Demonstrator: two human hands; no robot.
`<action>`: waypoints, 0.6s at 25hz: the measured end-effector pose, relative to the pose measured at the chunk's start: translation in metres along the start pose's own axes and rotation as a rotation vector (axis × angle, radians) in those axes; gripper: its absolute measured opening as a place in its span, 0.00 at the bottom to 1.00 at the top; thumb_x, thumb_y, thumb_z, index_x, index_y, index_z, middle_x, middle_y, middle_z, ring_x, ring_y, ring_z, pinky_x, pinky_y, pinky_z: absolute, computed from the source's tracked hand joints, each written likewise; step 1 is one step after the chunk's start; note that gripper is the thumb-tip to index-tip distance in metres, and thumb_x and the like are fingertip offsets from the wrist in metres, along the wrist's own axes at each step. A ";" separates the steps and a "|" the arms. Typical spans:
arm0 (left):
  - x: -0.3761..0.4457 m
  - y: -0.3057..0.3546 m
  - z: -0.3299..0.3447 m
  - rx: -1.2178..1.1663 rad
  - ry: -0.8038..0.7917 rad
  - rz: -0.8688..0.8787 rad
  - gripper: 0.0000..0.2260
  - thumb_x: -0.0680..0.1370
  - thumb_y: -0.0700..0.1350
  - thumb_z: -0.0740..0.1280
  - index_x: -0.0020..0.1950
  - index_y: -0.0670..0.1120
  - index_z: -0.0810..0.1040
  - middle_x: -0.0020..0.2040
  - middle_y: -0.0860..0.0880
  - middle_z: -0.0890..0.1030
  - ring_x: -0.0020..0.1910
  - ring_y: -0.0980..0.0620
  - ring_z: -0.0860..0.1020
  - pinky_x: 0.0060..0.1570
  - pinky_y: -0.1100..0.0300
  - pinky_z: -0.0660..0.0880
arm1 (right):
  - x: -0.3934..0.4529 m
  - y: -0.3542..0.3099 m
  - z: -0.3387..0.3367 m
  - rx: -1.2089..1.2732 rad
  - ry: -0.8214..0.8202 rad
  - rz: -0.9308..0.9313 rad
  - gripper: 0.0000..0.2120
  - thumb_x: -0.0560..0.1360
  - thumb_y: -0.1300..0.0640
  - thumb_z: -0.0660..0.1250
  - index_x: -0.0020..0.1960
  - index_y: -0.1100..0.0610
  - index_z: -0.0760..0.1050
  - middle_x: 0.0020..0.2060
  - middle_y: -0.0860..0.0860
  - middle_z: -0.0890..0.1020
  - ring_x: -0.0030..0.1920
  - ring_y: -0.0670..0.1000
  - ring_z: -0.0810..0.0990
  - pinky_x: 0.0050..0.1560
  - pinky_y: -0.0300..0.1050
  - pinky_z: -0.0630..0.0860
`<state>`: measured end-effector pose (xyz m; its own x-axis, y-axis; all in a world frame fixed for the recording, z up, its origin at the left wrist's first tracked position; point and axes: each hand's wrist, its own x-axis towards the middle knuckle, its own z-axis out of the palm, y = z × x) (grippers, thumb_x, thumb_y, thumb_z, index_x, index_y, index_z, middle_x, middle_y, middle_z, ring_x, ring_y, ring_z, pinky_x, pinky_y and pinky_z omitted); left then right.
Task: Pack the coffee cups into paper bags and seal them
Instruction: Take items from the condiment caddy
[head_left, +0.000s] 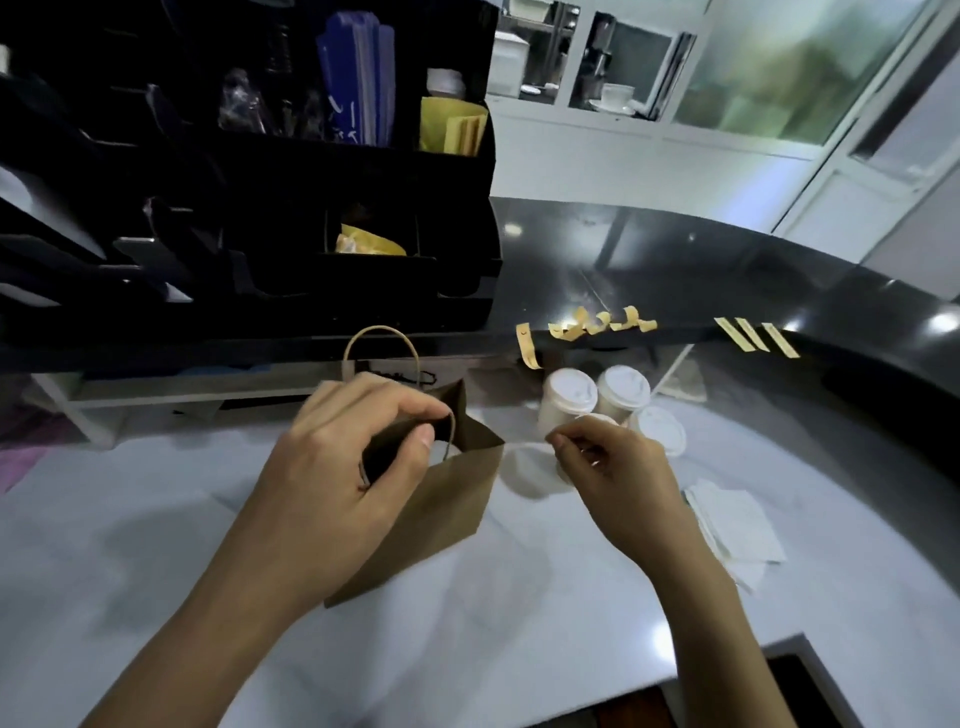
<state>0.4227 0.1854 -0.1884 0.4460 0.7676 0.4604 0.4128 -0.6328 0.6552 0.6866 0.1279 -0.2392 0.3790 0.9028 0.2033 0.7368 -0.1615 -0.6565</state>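
Observation:
A brown paper bag (447, 512) stands open on the white worktop (467, 623), its far twine handle (382, 340) sticking up. My left hand (348, 462) grips the bag's near rim together with the near handle, thumb outside and fingers hooked over the edge. Just right of the bag stand three white lidded coffee cups (569, 395), (623, 387), (657, 428). My right hand (608, 467) is curled from above round the lid of a fourth cup (527, 470), whose white body shows to the left under my fingers; most of its lid is hidden.
Yellow sticker strips (602, 325) hang along the edge of the raised black counter (727, 270), with three more (756, 335) further right. White napkins (732, 525) lie at the right. A black organiser (260, 208) with sleeves and packets stands behind the bag.

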 end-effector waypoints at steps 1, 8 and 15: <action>0.003 0.007 0.005 0.004 -0.003 0.017 0.08 0.80 0.48 0.64 0.55 0.55 0.81 0.50 0.64 0.77 0.55 0.58 0.74 0.50 0.72 0.67 | -0.001 0.006 -0.006 0.004 0.007 0.003 0.05 0.79 0.52 0.69 0.45 0.45 0.82 0.35 0.39 0.81 0.39 0.42 0.80 0.38 0.39 0.74; 0.020 0.049 0.070 -0.005 -0.090 0.048 0.07 0.80 0.49 0.64 0.54 0.54 0.81 0.50 0.62 0.78 0.56 0.57 0.75 0.54 0.67 0.68 | -0.007 0.057 -0.051 0.006 0.009 0.024 0.06 0.80 0.52 0.69 0.44 0.47 0.81 0.33 0.36 0.78 0.34 0.42 0.76 0.33 0.33 0.66; 0.033 0.093 0.173 -0.055 -0.233 0.010 0.07 0.81 0.50 0.63 0.56 0.56 0.80 0.51 0.65 0.78 0.57 0.58 0.74 0.52 0.65 0.70 | -0.016 0.134 -0.108 -0.031 0.004 0.091 0.06 0.80 0.50 0.67 0.46 0.45 0.80 0.36 0.35 0.80 0.39 0.42 0.78 0.35 0.34 0.69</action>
<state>0.6130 0.1340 -0.2164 0.6238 0.7129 0.3204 0.3661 -0.6287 0.6861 0.8401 0.0488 -0.2524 0.4473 0.8823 0.1467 0.7164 -0.2552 -0.6494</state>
